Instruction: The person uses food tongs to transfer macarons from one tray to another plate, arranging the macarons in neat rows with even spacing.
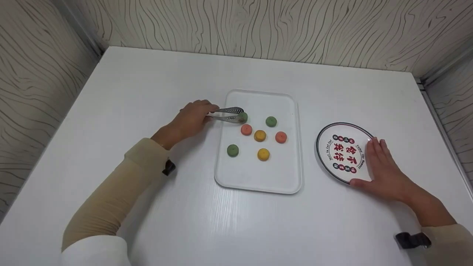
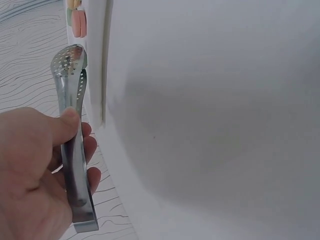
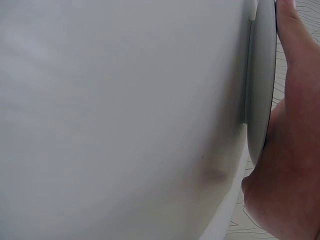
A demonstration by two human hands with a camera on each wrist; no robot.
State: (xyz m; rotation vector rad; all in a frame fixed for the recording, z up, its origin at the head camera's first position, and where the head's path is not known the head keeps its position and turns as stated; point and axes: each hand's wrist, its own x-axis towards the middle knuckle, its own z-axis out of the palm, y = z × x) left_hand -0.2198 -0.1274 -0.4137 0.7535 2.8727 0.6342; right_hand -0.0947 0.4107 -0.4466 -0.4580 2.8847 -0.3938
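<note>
My left hand (image 1: 194,116) grips metal tongs (image 2: 75,170) with perforated ends, thumb on one arm and fingers on the other. In the head view, the tong ends straddle a green macaron (image 1: 243,116) at the left side of a white tray (image 1: 258,181); whether they squeeze it I cannot tell. Just below it lies a pink macaron (image 1: 246,129). At the right, my right hand (image 1: 388,173) rests on the rim of a round white plate (image 1: 364,133) with a dark edge and red lettering, its fingers straight and thumb spread.
Also on the tray are two green macarons (image 1: 271,121), two yellow ones (image 1: 263,154) and another pink one (image 1: 281,137). The tray and plate stand apart on a white table (image 1: 166,77). Wood-patterned panels (image 1: 258,29) rise behind the table and at its sides.
</note>
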